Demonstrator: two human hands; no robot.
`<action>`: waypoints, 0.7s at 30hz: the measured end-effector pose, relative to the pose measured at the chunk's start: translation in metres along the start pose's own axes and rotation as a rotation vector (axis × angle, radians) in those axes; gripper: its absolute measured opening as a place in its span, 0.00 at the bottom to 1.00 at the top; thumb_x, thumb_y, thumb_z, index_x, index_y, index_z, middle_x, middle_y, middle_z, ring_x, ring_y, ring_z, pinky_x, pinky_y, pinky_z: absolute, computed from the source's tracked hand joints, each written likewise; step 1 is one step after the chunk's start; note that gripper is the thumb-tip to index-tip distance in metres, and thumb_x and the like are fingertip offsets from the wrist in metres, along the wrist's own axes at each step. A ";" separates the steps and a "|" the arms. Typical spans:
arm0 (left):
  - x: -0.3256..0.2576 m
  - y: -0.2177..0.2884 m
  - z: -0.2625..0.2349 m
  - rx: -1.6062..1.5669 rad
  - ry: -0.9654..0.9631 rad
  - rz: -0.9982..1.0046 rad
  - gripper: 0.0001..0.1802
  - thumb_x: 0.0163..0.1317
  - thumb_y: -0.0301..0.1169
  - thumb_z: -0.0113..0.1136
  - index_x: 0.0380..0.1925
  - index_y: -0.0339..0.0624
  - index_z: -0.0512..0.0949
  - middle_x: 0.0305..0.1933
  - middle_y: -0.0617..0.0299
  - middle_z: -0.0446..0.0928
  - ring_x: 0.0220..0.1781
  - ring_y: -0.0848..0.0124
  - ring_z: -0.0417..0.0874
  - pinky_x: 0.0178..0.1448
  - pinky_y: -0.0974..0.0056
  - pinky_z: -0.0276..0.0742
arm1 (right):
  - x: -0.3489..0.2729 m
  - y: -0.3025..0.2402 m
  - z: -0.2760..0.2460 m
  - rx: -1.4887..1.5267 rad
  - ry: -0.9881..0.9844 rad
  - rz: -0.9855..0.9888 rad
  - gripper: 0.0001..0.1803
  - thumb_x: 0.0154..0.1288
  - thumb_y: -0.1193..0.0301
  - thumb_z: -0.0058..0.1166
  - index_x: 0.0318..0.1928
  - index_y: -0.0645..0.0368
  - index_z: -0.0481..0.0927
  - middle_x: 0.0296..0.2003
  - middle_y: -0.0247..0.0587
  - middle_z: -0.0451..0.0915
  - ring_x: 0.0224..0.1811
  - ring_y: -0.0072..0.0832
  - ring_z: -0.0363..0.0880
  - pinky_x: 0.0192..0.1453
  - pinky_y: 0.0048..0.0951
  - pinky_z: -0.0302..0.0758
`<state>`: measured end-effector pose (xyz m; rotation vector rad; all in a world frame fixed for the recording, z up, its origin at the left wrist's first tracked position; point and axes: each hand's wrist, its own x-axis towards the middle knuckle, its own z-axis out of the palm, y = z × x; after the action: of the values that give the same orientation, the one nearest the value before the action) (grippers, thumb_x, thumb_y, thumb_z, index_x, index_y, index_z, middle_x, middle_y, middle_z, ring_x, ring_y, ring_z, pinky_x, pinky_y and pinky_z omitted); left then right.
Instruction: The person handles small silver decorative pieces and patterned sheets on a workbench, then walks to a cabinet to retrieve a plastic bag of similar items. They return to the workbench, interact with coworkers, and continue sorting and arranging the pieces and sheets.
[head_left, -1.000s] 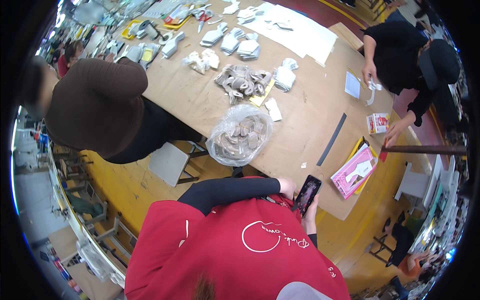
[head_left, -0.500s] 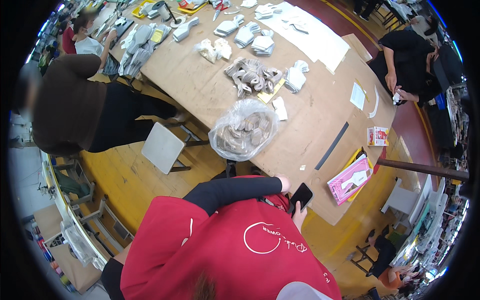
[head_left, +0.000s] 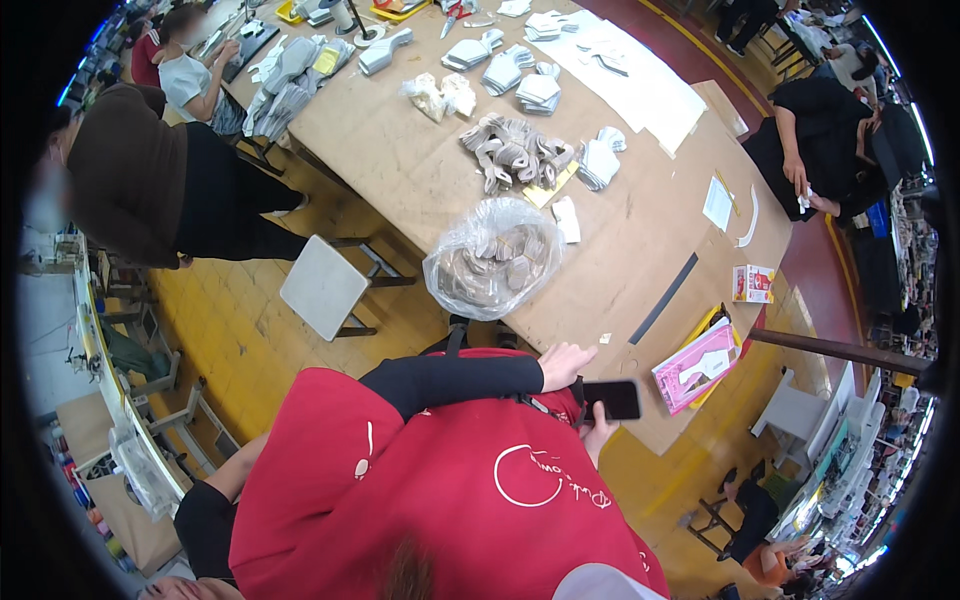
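Note:
My right hand (head_left: 600,430) holds a black smartphone (head_left: 612,400), screen dark, just off the table's near edge. My left hand (head_left: 565,367), coming from a black sleeve, is held above that edge beside the phone. Its fingers are stretched out and nothing shows in them. Ahead of my hands, at the table edge, sits a clear plastic bag (head_left: 440,285) full of grey-brown pieces. Beyond it lie a heap of grey-brown curved pieces (head_left: 510,150), a white piece (head_left: 566,219) and a yellow strip (head_left: 550,185).
Stacks of grey-white cut pieces (head_left: 600,160) and a white sheet (head_left: 640,85) cover the far table (head_left: 390,170). At right are a pink package (head_left: 695,365), a red-white box (head_left: 752,284) and a dark strip (head_left: 664,298). A stool (head_left: 325,287) stands left; people are on both sides.
The phone has turned from slanted upright to sideways. My left hand has come up and into fuller view. The person in brown at left has shifted.

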<state>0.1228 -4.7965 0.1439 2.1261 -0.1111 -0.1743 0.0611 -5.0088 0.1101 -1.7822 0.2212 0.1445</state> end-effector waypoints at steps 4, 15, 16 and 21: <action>-0.001 -0.002 -0.002 0.008 -0.021 0.051 0.18 0.45 0.19 0.54 0.40 0.40 0.67 0.22 0.43 0.74 0.29 0.39 0.76 0.32 0.40 0.68 | -0.010 -0.019 -0.005 0.067 -0.462 -0.225 0.18 0.64 0.78 0.54 0.54 0.69 0.77 0.50 0.51 0.81 0.49 0.34 0.81 0.60 0.33 0.74; -0.008 -0.006 -0.011 -0.068 -0.038 0.036 0.18 0.47 0.20 0.54 0.42 0.40 0.72 0.27 0.42 0.78 0.33 0.41 0.79 0.36 0.42 0.72 | -0.016 0.012 0.000 0.068 -0.084 0.079 0.13 0.65 0.76 0.58 0.47 0.71 0.80 0.51 0.50 0.81 0.51 0.34 0.80 0.57 0.37 0.76; -0.009 -0.005 -0.011 -0.074 -0.056 0.030 0.18 0.47 0.20 0.55 0.42 0.40 0.73 0.27 0.42 0.78 0.33 0.41 0.79 0.36 0.42 0.73 | -0.017 0.015 0.000 0.125 -0.105 0.131 0.12 0.65 0.76 0.58 0.46 0.71 0.80 0.51 0.49 0.81 0.51 0.34 0.79 0.59 0.38 0.75; -0.011 -0.003 -0.014 -0.080 -0.052 -0.002 0.16 0.48 0.21 0.55 0.41 0.40 0.74 0.31 0.42 0.79 0.36 0.42 0.80 0.39 0.44 0.74 | -0.017 0.024 0.002 0.056 -0.283 0.022 0.12 0.64 0.77 0.57 0.45 0.72 0.81 0.51 0.50 0.80 0.55 0.37 0.78 0.66 0.40 0.69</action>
<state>0.1143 -4.7820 0.1497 2.0426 -0.1301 -0.2319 0.0389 -5.0110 0.0906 -1.6819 0.0407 0.3993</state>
